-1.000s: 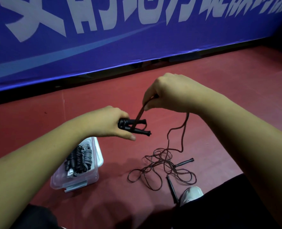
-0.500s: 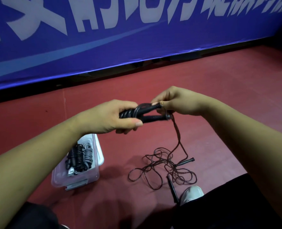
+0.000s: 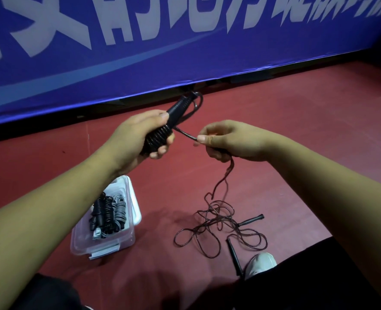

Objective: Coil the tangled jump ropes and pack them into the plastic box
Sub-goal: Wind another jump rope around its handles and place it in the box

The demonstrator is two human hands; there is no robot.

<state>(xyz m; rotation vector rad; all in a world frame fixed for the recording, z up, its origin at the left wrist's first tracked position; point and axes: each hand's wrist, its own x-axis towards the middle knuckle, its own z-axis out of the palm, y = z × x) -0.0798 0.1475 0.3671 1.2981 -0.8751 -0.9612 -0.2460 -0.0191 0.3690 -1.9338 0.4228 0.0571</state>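
My left hand point(image 3: 135, 136) grips the black handles of a jump rope point(image 3: 173, 115), with cord wound in tight turns around them. My right hand point(image 3: 227, 139) pinches the dark cord point(image 3: 186, 134) a short way from the handles. The cord hangs from that hand down to the floor. A tangled jump rope point(image 3: 218, 229) with two black handles lies on the red floor below. The clear plastic box point(image 3: 109, 245) stands open at lower left, holding coiled black and grey ropes point(image 3: 109, 214).
A blue banner point(image 3: 185, 48) with white characters stands along the far side of the red floor point(image 3: 296, 104). A white shoe point(image 3: 261, 262) and dark trouser legs point(image 3: 308, 280) are at the bottom, beside one rope handle point(image 3: 234, 256).
My left hand has tilted the handles so they point up and away. My right hand has moved right, drawing the cord out from the handles. More cord is wound around them.
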